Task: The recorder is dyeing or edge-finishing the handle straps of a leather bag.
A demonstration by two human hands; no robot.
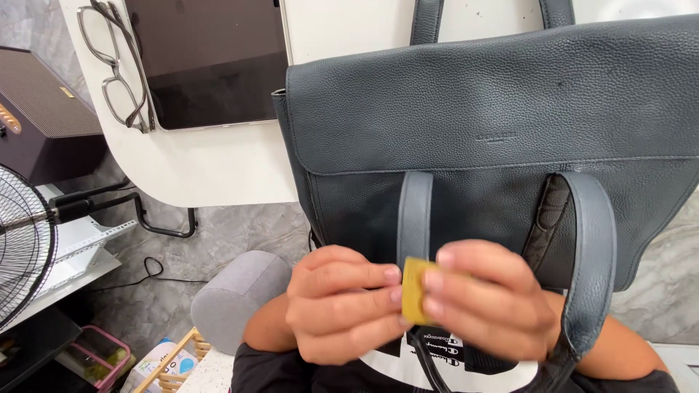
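Both hands grip a small yellow-green card [416, 290] just below the dark leather tote bag [495, 124]: left hand [338, 306] and right hand [488, 306] pinch its opposite edges. The card is outside the bag, whose flap lies shut on the white surface [211, 164].

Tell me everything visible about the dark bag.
The bag is dark blue-grey, of pebbled leather by its look. A wide flap covers its upper front, with a stitched edge and a small stamped mark. Two flat handles show; one loops over the right forearm near the right hand, the other pair reaches up past the picture's top. It lies partly on the white table, its lower part hanging over the edge toward the person's lap. The flap lies closed.
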